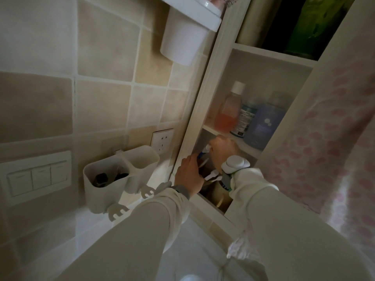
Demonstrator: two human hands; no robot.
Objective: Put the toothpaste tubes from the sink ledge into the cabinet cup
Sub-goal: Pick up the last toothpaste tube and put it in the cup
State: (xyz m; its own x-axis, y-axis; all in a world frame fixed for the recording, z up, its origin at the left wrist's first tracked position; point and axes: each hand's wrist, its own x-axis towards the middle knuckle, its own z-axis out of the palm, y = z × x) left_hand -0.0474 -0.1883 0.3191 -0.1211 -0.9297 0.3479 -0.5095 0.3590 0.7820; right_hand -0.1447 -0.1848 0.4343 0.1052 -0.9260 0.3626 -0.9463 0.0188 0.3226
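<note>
Both hands reach into the lowest cabinet compartment. My right hand point(222, 148) is closed around a toothpaste tube point(204, 154) with a blue and white body, held upright inside the shelf. My left hand point(189, 175) grips the cabinet cup point(220, 192), a beige cup that stands low in the compartment, partly hidden by my wrists. White toothbrush ends point(212, 176) stick up from the cup. A white watch sits on my right wrist. The sink ledge is hidden under my arms.
The shelf above holds a pink bottle point(228, 110) and two blue bottles point(262, 126). A white twin wall holder point(119, 177) hangs left of the cabinet frame, beside a socket point(162, 139) and a switch plate point(37, 177). A white bin point(182, 35) hangs overhead. A pink patterned cloth point(332, 142) hangs at right.
</note>
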